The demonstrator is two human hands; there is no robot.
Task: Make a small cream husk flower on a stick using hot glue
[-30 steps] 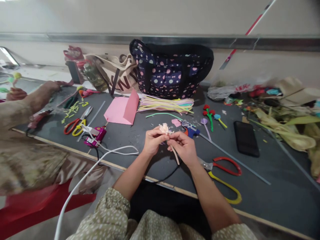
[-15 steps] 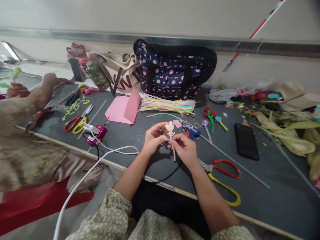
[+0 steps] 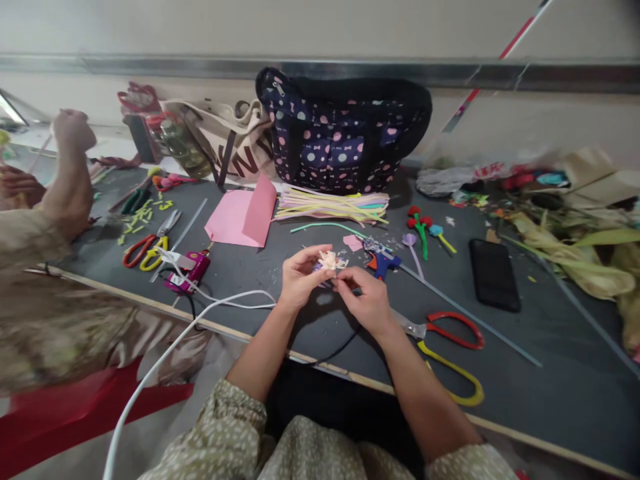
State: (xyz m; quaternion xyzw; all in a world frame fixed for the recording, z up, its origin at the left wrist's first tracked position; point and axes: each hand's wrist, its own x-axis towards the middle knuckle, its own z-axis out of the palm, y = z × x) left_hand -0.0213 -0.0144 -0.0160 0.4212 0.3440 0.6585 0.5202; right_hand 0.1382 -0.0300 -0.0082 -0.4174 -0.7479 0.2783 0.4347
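Head camera view: my left hand [image 3: 299, 277] and right hand [image 3: 367, 301] meet over the dark table [image 3: 550, 393], fingertips of both pinched on a small cream paper flower [image 3: 330, 260], held just above the surface near the front edge. Bare tabletop lies ahead of my right wrist. Red-and-yellow scissors [image 3: 445, 340] lie just beside my right hand, a black phone [image 3: 493, 275] farther right. A white cable [image 3: 220, 303] runs left of my left hand; a spotted bag [image 3: 345, 133] stands behind.

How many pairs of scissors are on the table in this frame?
2: one pair of scissors with red and yellow handles at the left near the pink glue gun, another pair just right of the right hand. Clutter may hide more.
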